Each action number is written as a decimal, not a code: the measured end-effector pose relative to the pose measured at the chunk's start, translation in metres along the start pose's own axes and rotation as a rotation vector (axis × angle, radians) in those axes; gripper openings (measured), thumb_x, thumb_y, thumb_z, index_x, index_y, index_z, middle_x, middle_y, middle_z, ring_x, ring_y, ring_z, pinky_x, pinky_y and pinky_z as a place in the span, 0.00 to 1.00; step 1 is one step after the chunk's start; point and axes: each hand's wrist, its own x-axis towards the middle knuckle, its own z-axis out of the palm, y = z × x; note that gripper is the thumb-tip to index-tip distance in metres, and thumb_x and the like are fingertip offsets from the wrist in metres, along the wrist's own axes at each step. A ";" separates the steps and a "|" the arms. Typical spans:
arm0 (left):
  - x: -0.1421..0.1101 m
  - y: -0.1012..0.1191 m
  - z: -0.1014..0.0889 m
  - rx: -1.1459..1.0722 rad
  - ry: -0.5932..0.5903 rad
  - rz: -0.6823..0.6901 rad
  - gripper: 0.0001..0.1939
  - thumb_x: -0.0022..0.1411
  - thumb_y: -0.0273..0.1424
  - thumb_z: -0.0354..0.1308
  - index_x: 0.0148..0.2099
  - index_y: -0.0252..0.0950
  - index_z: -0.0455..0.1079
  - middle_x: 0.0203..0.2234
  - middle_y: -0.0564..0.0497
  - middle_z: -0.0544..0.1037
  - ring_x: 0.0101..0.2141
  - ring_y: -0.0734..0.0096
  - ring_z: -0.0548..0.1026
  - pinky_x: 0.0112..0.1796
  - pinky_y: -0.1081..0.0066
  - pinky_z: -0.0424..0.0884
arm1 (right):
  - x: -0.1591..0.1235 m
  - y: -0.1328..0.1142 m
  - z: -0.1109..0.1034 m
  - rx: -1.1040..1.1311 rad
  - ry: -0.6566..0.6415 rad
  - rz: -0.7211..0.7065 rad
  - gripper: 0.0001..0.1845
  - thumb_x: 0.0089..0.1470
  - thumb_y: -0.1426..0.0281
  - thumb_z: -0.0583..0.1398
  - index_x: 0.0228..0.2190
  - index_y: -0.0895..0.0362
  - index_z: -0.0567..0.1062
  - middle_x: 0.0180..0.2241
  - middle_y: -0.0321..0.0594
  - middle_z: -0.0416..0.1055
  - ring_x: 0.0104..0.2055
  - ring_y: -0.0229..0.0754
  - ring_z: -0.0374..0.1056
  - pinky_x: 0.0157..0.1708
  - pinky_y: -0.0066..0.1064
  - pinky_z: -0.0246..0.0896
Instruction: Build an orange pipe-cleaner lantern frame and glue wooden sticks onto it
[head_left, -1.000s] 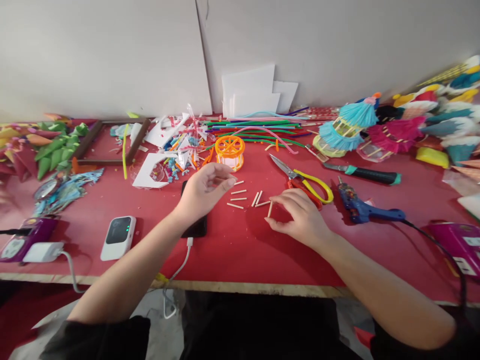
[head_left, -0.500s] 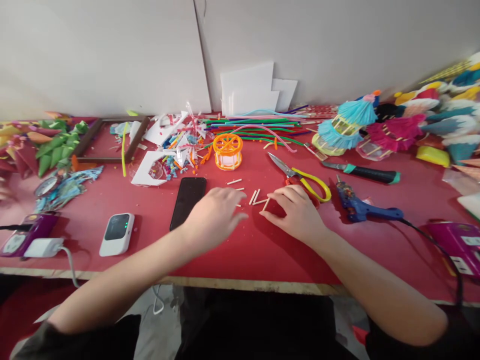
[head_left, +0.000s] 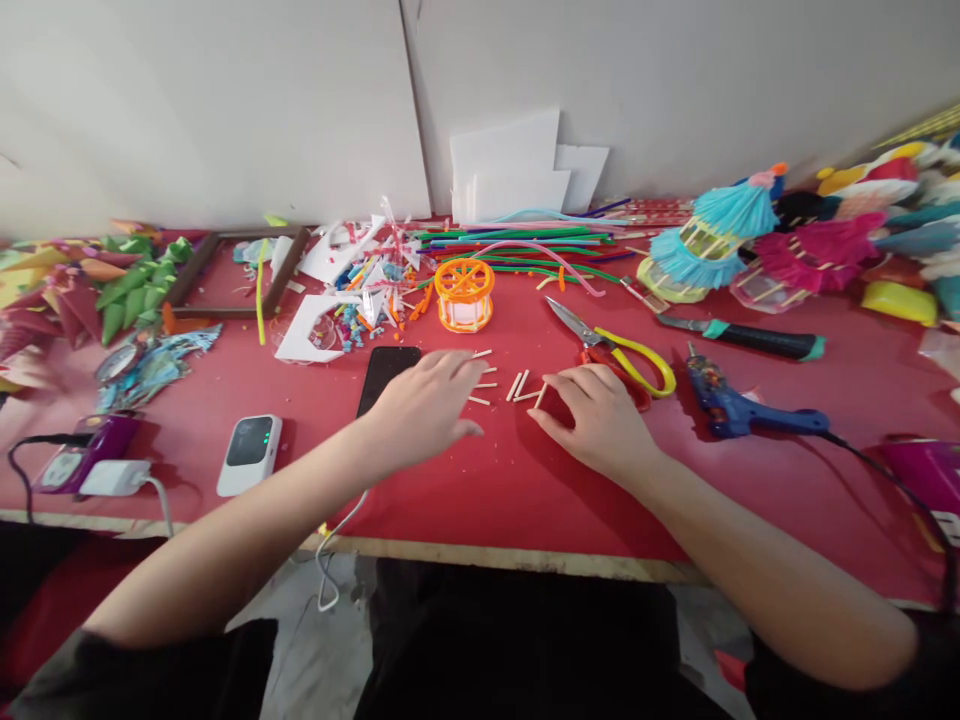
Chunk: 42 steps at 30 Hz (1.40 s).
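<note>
Between the thumb and fingertips of my right hand [head_left: 596, 415] is a short wooden stick [head_left: 541, 397], gripped by its two ends just above the tabletop. Beside it, several more pale sticks [head_left: 517, 386] lie on the red table. My left hand [head_left: 424, 412] is open, palm down, with thumb and fingers apart, partly covering a black phone [head_left: 381, 374]. Several other sticks [head_left: 486, 385] lie just past its fingertips. Behind them stands a small orange pipe-cleaner drum [head_left: 465, 297] with a spoked top and a white core.
Scissors [head_left: 626, 350], a utility knife [head_left: 757, 339] and a blue glue gun [head_left: 750, 410] lie to the right. Coloured pipe cleaners [head_left: 525, 240] and scraps are at the back. Finished lanterns [head_left: 712, 240] stand at right; a white device [head_left: 250, 455] sits at left.
The whole view has shifted slightly, moving the table contents rightward. My left hand has moved little and stays open; my right hand keeps its pinch on the stick.
</note>
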 end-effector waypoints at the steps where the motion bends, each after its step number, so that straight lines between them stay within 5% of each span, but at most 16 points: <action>1: 0.011 -0.011 0.006 -0.026 -0.026 -0.012 0.42 0.54 0.35 0.73 0.66 0.29 0.60 0.64 0.30 0.67 0.65 0.41 0.63 0.62 0.49 0.62 | 0.000 -0.001 0.001 -0.004 0.003 -0.001 0.20 0.63 0.58 0.58 0.46 0.61 0.77 0.40 0.52 0.76 0.45 0.55 0.69 0.51 0.51 0.66; 5: 0.037 -0.039 0.031 -0.240 -0.005 -0.002 0.47 0.53 0.38 0.73 0.69 0.31 0.56 0.66 0.31 0.64 0.67 0.46 0.62 0.63 0.52 0.61 | -0.001 -0.004 0.011 0.017 0.035 0.031 0.24 0.64 0.57 0.55 0.48 0.63 0.76 0.40 0.54 0.74 0.44 0.56 0.68 0.50 0.53 0.66; 10: 0.046 -0.041 0.046 -0.265 0.108 0.007 0.25 0.65 0.33 0.63 0.62 0.32 0.66 0.56 0.36 0.76 0.58 0.52 0.73 0.58 0.55 0.67 | -0.003 -0.003 0.021 0.028 0.053 0.056 0.27 0.64 0.59 0.53 0.56 0.64 0.70 0.43 0.56 0.73 0.45 0.57 0.68 0.52 0.56 0.66; 14: 0.046 -0.039 0.039 -0.288 0.164 0.001 0.18 0.68 0.30 0.58 0.59 0.32 0.69 0.55 0.37 0.77 0.57 0.53 0.74 0.58 0.55 0.67 | -0.004 0.000 0.020 0.023 0.045 0.070 0.26 0.64 0.64 0.52 0.59 0.62 0.67 0.43 0.55 0.73 0.46 0.57 0.68 0.53 0.58 0.65; 21: 0.001 -0.067 0.018 -0.348 0.412 -0.087 0.15 0.70 0.33 0.50 0.49 0.35 0.76 0.45 0.44 0.82 0.48 0.59 0.78 0.54 0.59 0.71 | 0.001 -0.005 0.011 0.039 0.020 0.032 0.19 0.63 0.72 0.52 0.52 0.59 0.76 0.41 0.51 0.73 0.43 0.52 0.68 0.49 0.49 0.69; 25: -0.030 -0.082 0.019 -0.250 0.395 -0.221 0.16 0.68 0.35 0.51 0.48 0.34 0.76 0.45 0.41 0.82 0.48 0.53 0.77 0.53 0.55 0.71 | 0.003 -0.008 0.008 0.052 0.036 0.003 0.17 0.62 0.74 0.54 0.47 0.57 0.79 0.40 0.50 0.73 0.43 0.51 0.68 0.47 0.48 0.70; 27: -0.040 -0.083 0.020 -0.236 0.398 -0.304 0.15 0.68 0.35 0.50 0.43 0.36 0.77 0.33 0.45 0.83 0.40 0.55 0.79 0.49 0.56 0.72 | 0.004 -0.009 0.007 0.066 0.049 -0.018 0.16 0.62 0.75 0.54 0.46 0.58 0.79 0.40 0.50 0.74 0.43 0.51 0.69 0.47 0.48 0.71; 30: -0.048 -0.080 0.022 -0.268 0.412 -0.413 0.16 0.69 0.36 0.48 0.44 0.37 0.77 0.30 0.47 0.82 0.33 0.60 0.78 0.39 0.63 0.73 | 0.003 -0.009 0.007 0.081 0.069 -0.053 0.15 0.61 0.76 0.55 0.45 0.60 0.78 0.39 0.50 0.77 0.42 0.50 0.71 0.46 0.46 0.72; 34: -0.040 -0.077 0.022 -0.364 0.416 -0.438 0.18 0.67 0.35 0.50 0.55 0.36 0.71 0.36 0.47 0.82 0.32 0.64 0.79 0.39 0.65 0.75 | 0.002 -0.010 0.007 0.101 0.067 -0.118 0.16 0.61 0.78 0.55 0.46 0.59 0.78 0.43 0.48 0.80 0.45 0.48 0.74 0.48 0.44 0.73; 37: -0.022 -0.077 0.023 -0.411 0.446 -0.392 0.22 0.64 0.34 0.55 0.59 0.36 0.66 0.53 0.40 0.76 0.41 0.63 0.80 0.48 0.60 0.76 | 0.003 -0.014 -0.001 0.130 0.069 -0.161 0.18 0.60 0.79 0.55 0.48 0.56 0.77 0.45 0.44 0.80 0.48 0.46 0.76 0.50 0.42 0.74; 42: 0.019 -0.079 0.025 -0.585 0.355 -0.285 0.37 0.61 0.42 0.62 0.67 0.34 0.54 0.65 0.31 0.64 0.63 0.45 0.67 0.59 0.47 0.69 | -0.010 0.007 -0.047 0.074 0.183 0.060 0.16 0.60 0.75 0.58 0.48 0.53 0.76 0.43 0.45 0.80 0.47 0.48 0.76 0.50 0.44 0.73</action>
